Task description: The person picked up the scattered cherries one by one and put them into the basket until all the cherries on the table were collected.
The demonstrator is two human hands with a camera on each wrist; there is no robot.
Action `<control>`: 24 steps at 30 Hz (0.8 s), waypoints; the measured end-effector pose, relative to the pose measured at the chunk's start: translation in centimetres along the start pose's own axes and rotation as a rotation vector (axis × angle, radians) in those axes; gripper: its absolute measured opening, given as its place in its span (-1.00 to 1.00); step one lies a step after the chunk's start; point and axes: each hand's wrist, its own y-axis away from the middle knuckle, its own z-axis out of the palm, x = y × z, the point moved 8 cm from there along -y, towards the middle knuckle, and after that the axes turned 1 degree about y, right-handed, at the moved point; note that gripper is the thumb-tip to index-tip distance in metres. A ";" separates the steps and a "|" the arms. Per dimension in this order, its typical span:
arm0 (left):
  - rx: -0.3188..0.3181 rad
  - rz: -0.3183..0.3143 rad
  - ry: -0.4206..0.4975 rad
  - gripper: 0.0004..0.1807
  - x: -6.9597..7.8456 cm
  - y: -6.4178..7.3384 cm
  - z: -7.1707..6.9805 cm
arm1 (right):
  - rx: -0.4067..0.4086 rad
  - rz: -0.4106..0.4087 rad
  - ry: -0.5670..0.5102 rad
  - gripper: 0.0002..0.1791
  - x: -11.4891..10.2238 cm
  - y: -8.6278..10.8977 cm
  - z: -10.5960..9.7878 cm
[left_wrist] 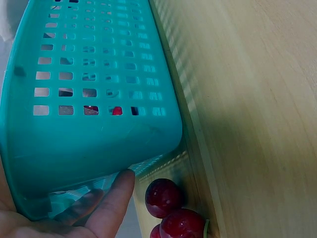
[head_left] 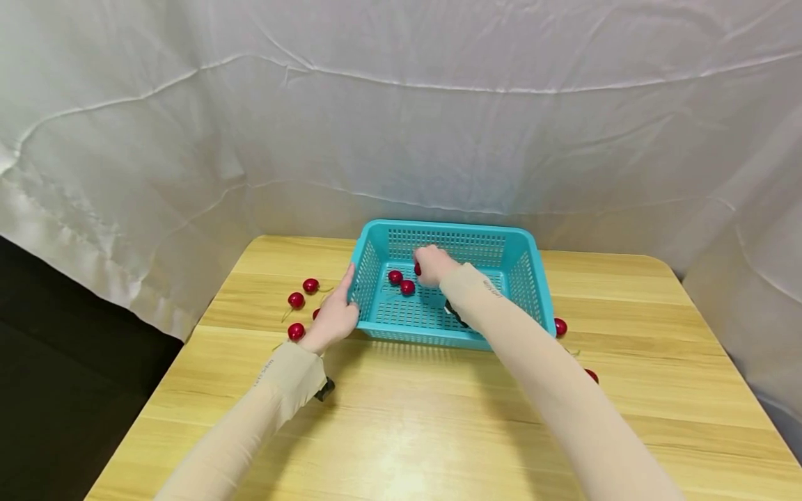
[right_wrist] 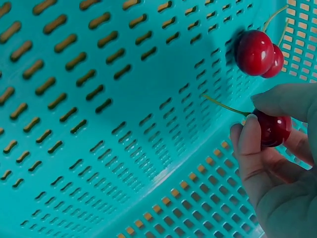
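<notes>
A turquoise plastic basket (head_left: pixel 413 335) with slotted walls stands on the table. My right hand (head_left: pixel 434 266) reaches down inside it. In the right wrist view that hand pinches a dark red cherry (right_wrist: pixel 274 130) between thumb and fingers, its green stem pointing away. Two more cherries lie near it on the basket floor, one glossy cherry (right_wrist: pixel 255 53) partly covering the other. At the basket's left front corner my left hand (head_left: pixel 333 319) holds the rim, its index finger stretched along the left wall. The left wrist view shows its fingers (left_wrist: pixel 116 201) against the outside.
Several loose cherries with stems lie left of the basket, among them a cherry (head_left: pixel 296 300) close to my left hand. To the right, one cherry (head_left: pixel 560 327) sits beside the basket wall and another cherry (head_left: pixel 591 376) is partly behind my right sleeve. A pale curtain (head_left: pixel 438 153) hangs behind the table.
</notes>
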 end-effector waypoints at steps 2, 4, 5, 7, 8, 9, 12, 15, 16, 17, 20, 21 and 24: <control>0.000 0.000 -0.003 -0.13 0.0 0.0 0.0 | -0.003 0.009 -0.007 -0.70 0.1 -0.1 0.2; -0.001 0.002 -0.005 -0.13 0.0 0.0 0.1 | -0.007 0.017 -0.018 -0.69 0.2 -0.2 0.4; -0.002 0.002 -0.005 -0.13 0.0 0.0 0.1 | -0.008 0.018 -0.021 -0.69 0.2 -0.2 0.5; -0.002 0.005 -0.006 -0.13 0.0 0.0 0.1 | -0.007 0.022 -0.027 -0.67 0.3 -0.2 0.5; -0.003 0.006 -0.005 -0.13 0.1 0.0 0.1 | -0.006 0.023 -0.029 -0.65 0.3 -0.2 0.5; -0.003 0.008 -0.006 -0.12 0.1 0.0 0.1 | -0.004 0.024 -0.030 -0.63 0.3 -0.2 0.5; -0.003 0.012 -0.009 -0.12 0.1 0.0 0.1 | 0.010 0.021 -0.032 -0.58 0.3 -0.2 0.4; -0.003 0.010 -0.013 -0.13 0.1 0.0 0.1 | 0.021 0.008 -0.038 -0.51 0.3 -0.3 0.2; -0.003 0.009 -0.013 -0.13 0.2 0.0 0.1 | 0.024 0.003 -0.048 -0.49 0.2 -0.4 0.2; -0.003 0.008 -0.013 -0.13 0.2 0.0 0.1 | 0.026 -0.003 -0.054 -0.48 0.2 -0.4 0.1; -0.004 0.007 -0.013 -0.13 0.2 0.0 0.1 | 0.032 -0.020 -0.068 -0.46 -0.1 -0.5 0.0; -0.004 0.007 -0.012 -0.13 0.2 0.0 0.1 | 0.033 -0.024 -0.071 -0.47 -0.2 -0.5 0.0; -0.006 0.007 -0.011 -0.14 0.2 -0.1 0.1 | 0.032 -0.037 -0.060 -0.49 -0.3 -0.4 0.0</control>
